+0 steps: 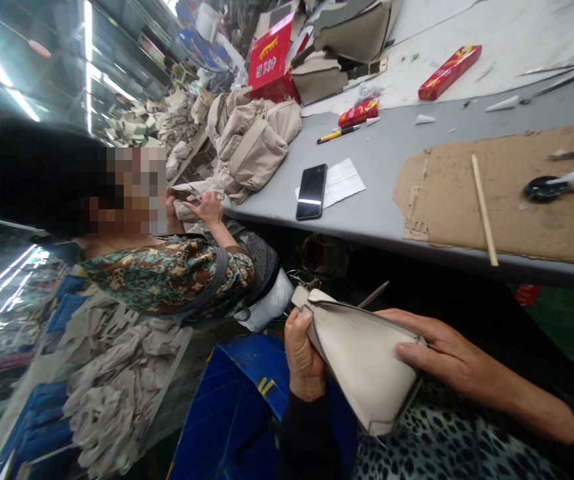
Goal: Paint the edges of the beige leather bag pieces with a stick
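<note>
A beige leather-like piece [367,360] with darker edges is held between my two hands above my lap. My left hand [304,353] grips its narrow upper-left end, the fingers curled round the edge. On the right side, my right hand [441,353] holds the wider part, with the thumb on top and the other fingers partly hidden behind it. A thin stick-like item [374,294] shows just behind the piece; what holds it is hidden.
A grey table [367,220] bears a phone [311,191], cardboard [441,193] with a wooden stick [484,210], and red boxes [451,72]. To the left, a person [181,267] handles beige fabric. A blue bin [227,407] stands below my left hand.
</note>
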Motion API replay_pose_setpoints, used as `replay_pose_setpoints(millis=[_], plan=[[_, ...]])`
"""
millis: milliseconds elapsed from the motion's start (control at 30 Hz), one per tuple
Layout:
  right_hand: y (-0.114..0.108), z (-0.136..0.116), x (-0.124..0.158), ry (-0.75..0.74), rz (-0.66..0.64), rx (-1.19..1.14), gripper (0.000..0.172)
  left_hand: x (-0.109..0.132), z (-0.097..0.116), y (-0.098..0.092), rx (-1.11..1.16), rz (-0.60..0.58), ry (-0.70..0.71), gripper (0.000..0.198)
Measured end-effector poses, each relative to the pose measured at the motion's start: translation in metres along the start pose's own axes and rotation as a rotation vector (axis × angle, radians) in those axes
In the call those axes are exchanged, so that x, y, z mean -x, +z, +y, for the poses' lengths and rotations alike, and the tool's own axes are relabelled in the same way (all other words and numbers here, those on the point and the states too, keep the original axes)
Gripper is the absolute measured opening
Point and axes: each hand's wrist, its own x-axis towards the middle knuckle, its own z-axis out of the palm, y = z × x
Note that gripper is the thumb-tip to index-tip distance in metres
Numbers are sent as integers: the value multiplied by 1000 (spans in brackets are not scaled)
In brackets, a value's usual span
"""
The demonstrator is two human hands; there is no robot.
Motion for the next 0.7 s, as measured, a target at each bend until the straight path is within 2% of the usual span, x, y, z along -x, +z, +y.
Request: replay_pose_setpoints(millis=[233, 433, 700], plan=[[1, -4, 1, 42, -13, -44, 53, 1, 3, 5, 25, -23, -1, 22], [4, -9, 1, 89, 41, -128, 52, 1, 3, 8, 45, -4, 20, 19], [-2, 3, -1, 74, 82, -146, 54, 2, 3, 15, 30, 22, 63, 18]])
